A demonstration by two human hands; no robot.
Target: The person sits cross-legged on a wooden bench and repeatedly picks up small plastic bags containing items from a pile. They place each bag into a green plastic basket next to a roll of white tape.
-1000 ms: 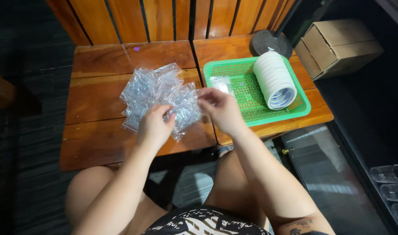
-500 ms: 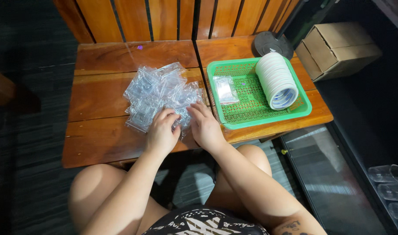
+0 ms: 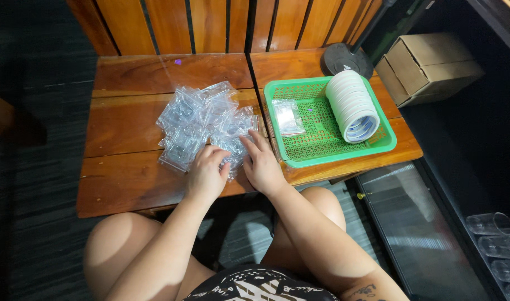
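A heap of small clear plastic bags [image 3: 202, 122] lies on the left wooden table [image 3: 127, 184]. My left hand [image 3: 206, 174] rests on the near edge of the heap, fingers curled over a bag. My right hand [image 3: 262, 163] sits beside it, fingertips touching the bags at the heap's right side. A green mesh tray [image 3: 321, 153] on the right table holds one clear bag [image 3: 287, 116] and a sideways stack of white round lids [image 3: 352, 105].
A wooden slat backrest [image 3: 221, 25] runs behind the tables. A black round stand base [image 3: 344, 58] and a cardboard box [image 3: 427, 64] sit at the back right. Clear plastic cups [image 3: 494, 237] lie at the lower right. My knees are under the table edge.
My right hand has come back from the tray to the heap, leaving a bag in the tray. Both hands now rest together at the heap's near edge.
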